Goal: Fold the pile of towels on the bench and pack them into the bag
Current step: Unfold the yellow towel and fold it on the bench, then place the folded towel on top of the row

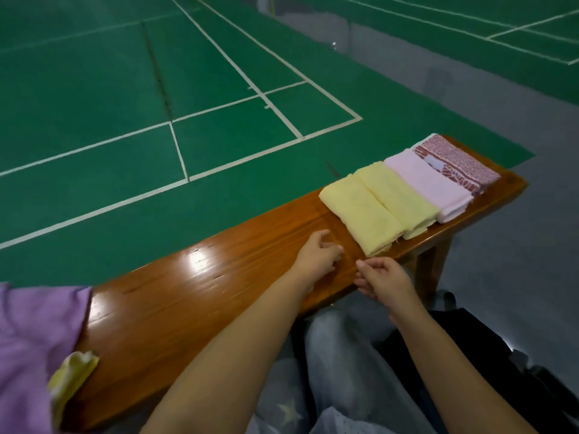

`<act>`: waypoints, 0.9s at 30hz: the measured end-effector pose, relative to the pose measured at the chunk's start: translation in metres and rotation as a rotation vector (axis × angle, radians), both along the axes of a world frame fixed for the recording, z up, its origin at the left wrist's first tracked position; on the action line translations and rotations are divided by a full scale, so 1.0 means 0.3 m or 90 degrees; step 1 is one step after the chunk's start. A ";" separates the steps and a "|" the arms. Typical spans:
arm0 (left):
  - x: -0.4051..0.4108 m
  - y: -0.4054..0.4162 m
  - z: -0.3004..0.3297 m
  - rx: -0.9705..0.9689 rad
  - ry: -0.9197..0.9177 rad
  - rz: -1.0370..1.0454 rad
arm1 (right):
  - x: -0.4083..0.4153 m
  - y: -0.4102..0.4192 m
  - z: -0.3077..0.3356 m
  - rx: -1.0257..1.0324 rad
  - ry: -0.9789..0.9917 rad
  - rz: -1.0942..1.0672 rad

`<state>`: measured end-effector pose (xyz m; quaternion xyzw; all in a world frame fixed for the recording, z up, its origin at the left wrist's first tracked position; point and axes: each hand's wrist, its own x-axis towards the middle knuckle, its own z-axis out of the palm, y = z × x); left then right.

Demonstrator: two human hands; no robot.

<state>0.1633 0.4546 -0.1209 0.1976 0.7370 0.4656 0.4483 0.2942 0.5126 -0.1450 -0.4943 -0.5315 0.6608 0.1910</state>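
Four folded towels lie in a row on the glossy brown wooden bench (175, 308): two pale yellow towels (360, 214), a pink one (429, 186), a red patterned one (457, 164); unfolded purple cloth (34, 339) and a yellow cloth (72, 377) wait at the near end; left hand (318, 256) and right hand (383, 278) hover loosely curled, holding nothing; nothing looks packed yet.

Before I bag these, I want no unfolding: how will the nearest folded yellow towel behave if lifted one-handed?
The nearest yellow towel is soft cloth, so it probably sags at both ends. Its folded layers look loose at the near edge and may fall open. Likely light.

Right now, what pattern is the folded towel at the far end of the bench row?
Reddish-pink speckled print with a white edge band, on the far towel; head view.
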 end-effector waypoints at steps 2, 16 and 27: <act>-0.002 -0.111 0.006 0.022 0.009 0.022 | -0.024 -0.069 0.038 0.021 0.002 0.067; -0.282 -1.124 0.169 -0.085 0.440 0.524 | -0.412 -0.670 0.221 0.201 0.021 0.557; -0.376 -1.471 0.067 -0.519 0.616 0.468 | -0.485 -0.838 0.182 0.198 0.017 0.644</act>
